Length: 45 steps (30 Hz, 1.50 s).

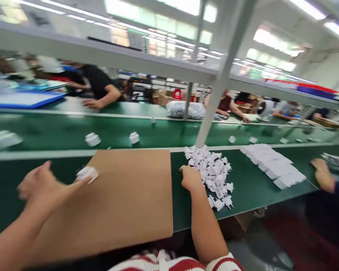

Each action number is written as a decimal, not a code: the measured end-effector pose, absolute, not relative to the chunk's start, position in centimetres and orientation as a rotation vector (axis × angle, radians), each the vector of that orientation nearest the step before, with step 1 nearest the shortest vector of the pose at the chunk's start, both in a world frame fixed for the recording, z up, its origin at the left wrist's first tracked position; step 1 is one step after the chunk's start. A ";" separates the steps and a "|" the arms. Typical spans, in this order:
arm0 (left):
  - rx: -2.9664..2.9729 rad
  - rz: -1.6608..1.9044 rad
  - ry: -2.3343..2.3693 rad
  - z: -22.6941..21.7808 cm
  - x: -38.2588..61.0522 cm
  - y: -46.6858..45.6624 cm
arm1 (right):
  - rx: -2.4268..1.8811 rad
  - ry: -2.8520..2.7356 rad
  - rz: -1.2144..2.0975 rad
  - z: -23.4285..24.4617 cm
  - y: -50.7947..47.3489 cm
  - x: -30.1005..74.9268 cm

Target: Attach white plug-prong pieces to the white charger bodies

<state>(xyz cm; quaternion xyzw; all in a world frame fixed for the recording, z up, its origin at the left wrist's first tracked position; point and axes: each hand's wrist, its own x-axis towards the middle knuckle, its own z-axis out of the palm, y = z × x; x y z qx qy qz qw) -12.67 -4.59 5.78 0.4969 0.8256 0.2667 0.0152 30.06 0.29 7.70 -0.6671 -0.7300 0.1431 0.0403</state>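
My left hand (42, 186), slightly blurred, is open with its fingers spread over the left part of a brown cardboard sheet (130, 192). Beside its thumb, at the sheet's upper left edge, is a white plug-like piece (89, 173); the thumb overlaps it in view, and I cannot tell whether they touch. My right hand (191, 177) is at the left side of a heap of small white plug parts (211, 169), some with pins showing. Its fingers are curled together, and what they hold, if anything, is hidden.
A green conveyor belt (115, 130) behind the bench carries spaced white pieces. White boxes (271, 162) lie in rows at the right, near another person's hand (323, 169). A slanted metal post (220, 90) rises behind the heap. Other people work across the belt.
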 end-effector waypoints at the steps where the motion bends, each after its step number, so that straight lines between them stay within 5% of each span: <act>1: 1.457 0.769 2.553 5.5 -13.0 -5.3 | -2.035 -2.240 0.451 7.4 0.8 30.1; 11: 1.470 1.185 1.995 2.4 -11.4 -2.0 | -1.602 -2.073 0.573 5.4 2.3 26.9; 18: 1.650 1.254 1.359 3.3 1.3 -2.5 | -1.025 -1.621 1.270 4.1 0.8 23.2; 24: 1.668 1.503 1.073 3.4 3.4 -4.2 | -0.939 -1.406 1.515 4.9 0.3 23.1; 45: 1.967 1.725 1.057 4.3 2.1 -6.1 | -0.849 -1.394 1.693 5.1 -1.2 22.5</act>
